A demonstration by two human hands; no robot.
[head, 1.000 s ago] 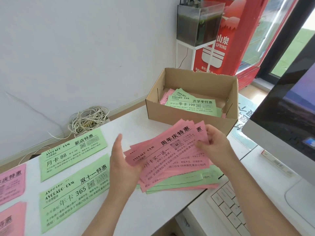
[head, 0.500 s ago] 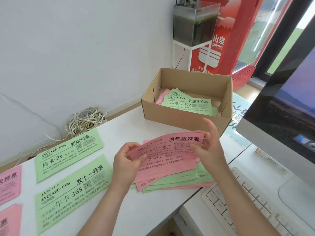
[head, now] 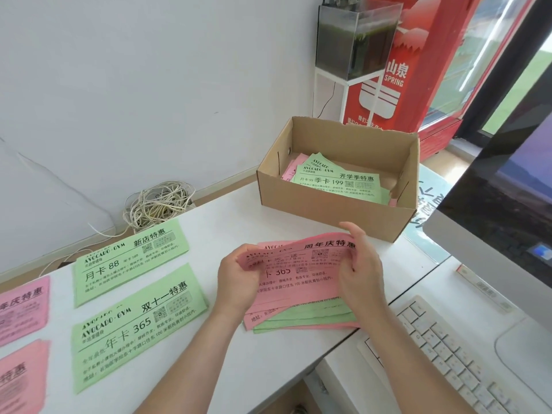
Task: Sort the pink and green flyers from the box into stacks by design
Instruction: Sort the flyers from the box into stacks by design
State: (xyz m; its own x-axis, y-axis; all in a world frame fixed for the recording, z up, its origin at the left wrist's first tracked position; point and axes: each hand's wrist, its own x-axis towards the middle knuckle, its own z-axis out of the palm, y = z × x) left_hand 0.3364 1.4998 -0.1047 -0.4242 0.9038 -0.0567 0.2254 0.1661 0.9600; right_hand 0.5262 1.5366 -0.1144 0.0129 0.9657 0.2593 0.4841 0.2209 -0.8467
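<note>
Box at table back right, flyers inside. Loose pile before box. Sorted stacks left. Keyboard, monitor right of pile. Cable coil behind table.

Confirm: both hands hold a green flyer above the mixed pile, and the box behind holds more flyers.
Not quite: the held flyer is pink, not green, as the head view shows. The left hand and right hand hold it above the mixed pile; the box holds more.
</note>
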